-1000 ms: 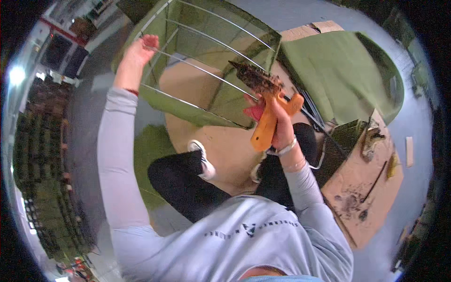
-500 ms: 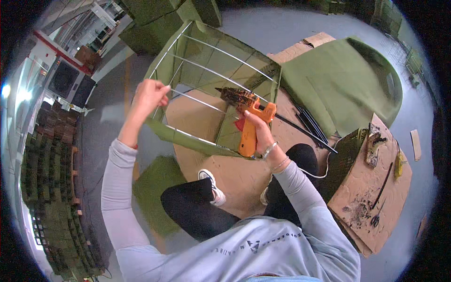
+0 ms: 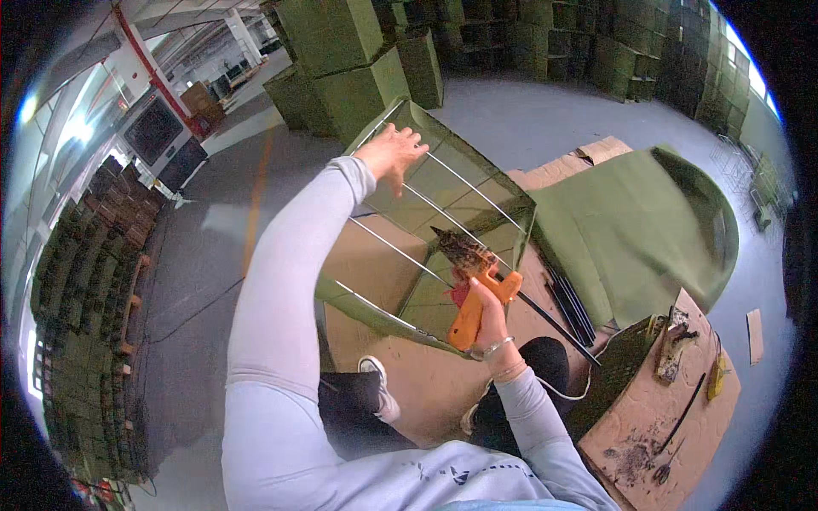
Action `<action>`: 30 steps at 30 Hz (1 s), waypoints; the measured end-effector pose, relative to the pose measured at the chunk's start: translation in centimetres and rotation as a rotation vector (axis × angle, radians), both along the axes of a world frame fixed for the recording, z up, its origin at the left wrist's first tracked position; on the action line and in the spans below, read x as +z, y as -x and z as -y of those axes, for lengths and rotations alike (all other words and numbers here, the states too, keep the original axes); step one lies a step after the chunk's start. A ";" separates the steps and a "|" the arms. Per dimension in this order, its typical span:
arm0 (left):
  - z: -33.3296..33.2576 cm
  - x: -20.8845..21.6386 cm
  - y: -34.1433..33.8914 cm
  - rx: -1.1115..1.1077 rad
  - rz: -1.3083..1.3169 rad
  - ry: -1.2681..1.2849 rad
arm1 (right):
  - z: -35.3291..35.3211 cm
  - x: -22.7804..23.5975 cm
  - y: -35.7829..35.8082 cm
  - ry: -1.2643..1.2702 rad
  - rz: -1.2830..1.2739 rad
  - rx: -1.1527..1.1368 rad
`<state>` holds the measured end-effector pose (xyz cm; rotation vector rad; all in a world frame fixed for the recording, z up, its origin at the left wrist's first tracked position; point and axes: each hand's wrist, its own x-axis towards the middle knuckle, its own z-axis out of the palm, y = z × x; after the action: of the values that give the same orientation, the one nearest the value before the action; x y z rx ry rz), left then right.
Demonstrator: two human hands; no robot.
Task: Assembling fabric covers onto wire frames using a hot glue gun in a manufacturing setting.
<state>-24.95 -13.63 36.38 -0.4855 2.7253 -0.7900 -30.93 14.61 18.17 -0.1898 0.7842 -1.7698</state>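
Observation:
In front of me stands an open box-like frame of thin metal rods (image 3: 423, 201) with green fabric (image 3: 426, 132) on its sides. My left hand (image 3: 394, 157) is at its far left edge, over the rods, with fingers spread and nothing visibly held; whether it touches a rod I cannot tell. My right hand (image 3: 489, 317) is wrapped around the handle of an orange glue gun (image 3: 471, 319). The gun's dark, crusted nozzle end points up and left over the frame's opening. From behind the gun a long black glue stick (image 3: 558, 322) sticks out toward the lower right.
Brown cardboard (image 3: 417, 375) lies under the frame. To the right are a large green fabric sheet (image 3: 596, 230), several black sticks (image 3: 569, 305) and a cardboard-topped box (image 3: 630, 426) with scissors (image 3: 665, 470) and a yellow object (image 3: 718, 376). Green boxes (image 3: 362, 94) stand behind.
My left hand has gone from the frame's near left side up and across to its far edge, its fingers spreading. My right hand keeps the glue gun. The view has tilted upward.

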 end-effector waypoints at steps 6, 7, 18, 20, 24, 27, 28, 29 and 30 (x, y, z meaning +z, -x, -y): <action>-0.4 1.9 -3.9 0.012 -0.031 0.046 | 1.4 -1.1 -0.8 0.090 -0.015 0.047; -1.0 2.0 -4.7 -0.008 -0.098 0.128 | 2.0 -1.8 -0.5 0.118 -0.074 0.038; -5.1 0.3 -15.3 -0.011 -0.349 0.438 | 0.1 -2.7 0.7 0.176 -0.418 0.286; -5.8 -0.2 -16.7 0.187 -0.325 0.213 | -4.0 -2.5 0.3 0.147 -0.369 0.321; -7.1 -1.5 -18.6 0.091 -0.436 0.321 | -10.7 -3.0 0.5 -0.082 -0.669 0.439; -8.9 -1.4 -19.6 0.156 -0.489 0.315 | -13.5 -4.6 -0.3 -0.097 -0.730 0.412; -8.9 -2.4 -19.6 0.156 -0.508 0.292 | -14.1 -5.0 -0.6 -0.115 -0.786 0.347; -9.4 -2.6 -19.9 0.153 -0.522 0.317 | -14.4 -5.0 -0.9 -0.184 -0.729 0.325; -10.2 -2.7 -20.0 0.151 -0.535 0.344 | -14.5 -5.2 -1.3 -0.190 -0.736 0.334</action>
<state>-4.91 -3.43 33.64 -1.1039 2.9698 -1.2440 -29.63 29.15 12.99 -0.8242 1.3451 -1.2843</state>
